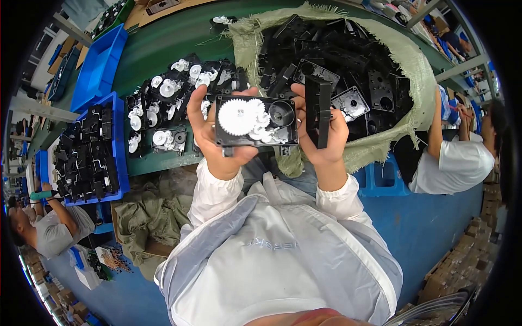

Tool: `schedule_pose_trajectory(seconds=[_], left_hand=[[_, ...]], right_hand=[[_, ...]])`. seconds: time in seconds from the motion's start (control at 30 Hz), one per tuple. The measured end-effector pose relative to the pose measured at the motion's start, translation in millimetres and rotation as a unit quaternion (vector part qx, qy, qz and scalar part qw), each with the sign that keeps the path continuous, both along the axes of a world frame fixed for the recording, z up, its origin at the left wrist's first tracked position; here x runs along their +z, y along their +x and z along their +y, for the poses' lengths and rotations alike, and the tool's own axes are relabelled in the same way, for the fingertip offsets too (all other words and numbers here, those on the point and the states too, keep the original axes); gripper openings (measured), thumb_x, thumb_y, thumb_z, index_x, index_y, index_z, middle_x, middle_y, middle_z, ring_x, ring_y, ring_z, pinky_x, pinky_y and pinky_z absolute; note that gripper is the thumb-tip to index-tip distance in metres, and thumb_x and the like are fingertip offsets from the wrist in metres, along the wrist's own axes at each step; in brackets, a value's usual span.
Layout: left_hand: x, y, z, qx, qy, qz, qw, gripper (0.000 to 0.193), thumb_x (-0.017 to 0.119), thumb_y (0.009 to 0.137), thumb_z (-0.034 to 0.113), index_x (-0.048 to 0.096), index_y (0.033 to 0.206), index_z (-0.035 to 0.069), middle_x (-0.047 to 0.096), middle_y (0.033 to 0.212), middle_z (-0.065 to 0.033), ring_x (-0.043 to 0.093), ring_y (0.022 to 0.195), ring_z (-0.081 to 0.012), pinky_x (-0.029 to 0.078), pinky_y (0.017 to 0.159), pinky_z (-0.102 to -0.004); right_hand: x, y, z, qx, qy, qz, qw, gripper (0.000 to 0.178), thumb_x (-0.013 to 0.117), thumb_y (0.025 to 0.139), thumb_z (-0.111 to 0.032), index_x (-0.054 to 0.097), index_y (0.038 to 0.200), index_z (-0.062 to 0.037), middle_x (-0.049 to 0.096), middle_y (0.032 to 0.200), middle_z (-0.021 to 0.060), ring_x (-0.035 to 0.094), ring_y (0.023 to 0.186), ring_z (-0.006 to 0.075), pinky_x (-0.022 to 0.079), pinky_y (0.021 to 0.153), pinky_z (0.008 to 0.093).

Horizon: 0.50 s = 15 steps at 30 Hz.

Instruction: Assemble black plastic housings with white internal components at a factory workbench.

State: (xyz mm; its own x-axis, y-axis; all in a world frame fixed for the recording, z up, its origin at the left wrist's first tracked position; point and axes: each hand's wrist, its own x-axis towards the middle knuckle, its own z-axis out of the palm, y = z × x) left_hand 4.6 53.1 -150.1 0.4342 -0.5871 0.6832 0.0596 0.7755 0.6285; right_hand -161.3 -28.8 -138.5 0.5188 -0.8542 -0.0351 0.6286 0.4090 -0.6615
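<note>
In my left hand [220, 144] is a black plastic gearbox housing [281, 113], its open face turned up. A large white toothed gear [239, 117] and several smaller white gears sit inside it. My right hand [331, 142] grips a black rectangular plastic cover [318, 111], tilted on edge just right of the housing. The two parts are held close together above the near table edge. Behind my left hand lie several black housings with white gears [168, 87]. An open woven sack [418, 60] full of black plastic parts [348, 51] lies behind my right hand.
A blue bin [122, 157] of black assemblies stands at the left, with another blue bin [100, 68] beyond it. The table [163, 46] is green. Co-workers sit on both sides: one person [457, 163] at right, another [54, 231] at left. A blue stool [385, 178] stands below the sack.
</note>
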Motion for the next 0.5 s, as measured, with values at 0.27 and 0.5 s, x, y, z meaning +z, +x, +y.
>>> schedule_pose_trajectory(seconds=[0.27, 0.5], left_hand=[[24, -9, 23, -0.004, 0.123, 0.142, 0.982, 0.101, 0.08, 0.072, 0.02, 0.017, 0.15, 0.008, 0.058, 0.122, -0.0221, 0.062, 0.103, -0.0281, 0.049, 0.091, -0.0355], [27, -6, 31, 0.053, 0.186, 0.087, 0.977, 0.087, 0.07, 0.078, 0.019, 0.021, 0.148, 0.006, 0.053, 0.114, -0.018, 0.057, 0.093, -0.0231, 0.047, 0.086, -0.0313]], right_hand=[[-11, 8, -5, 0.202, -0.073, -0.272, 0.938, 0.062, 0.042, 0.09, -0.039, 0.044, 0.135, 0.0046, 0.061, 0.109, 0.017, 0.056, 0.075, 0.0166, 0.045, 0.062, 0.024], [19, 33, 27, 0.016, -0.213, 0.148, 0.966, 0.059, 0.04, 0.092, -0.039, 0.048, 0.133, 0.0029, 0.063, 0.109, 0.0136, 0.056, 0.08, 0.0161, 0.044, 0.07, 0.025]])
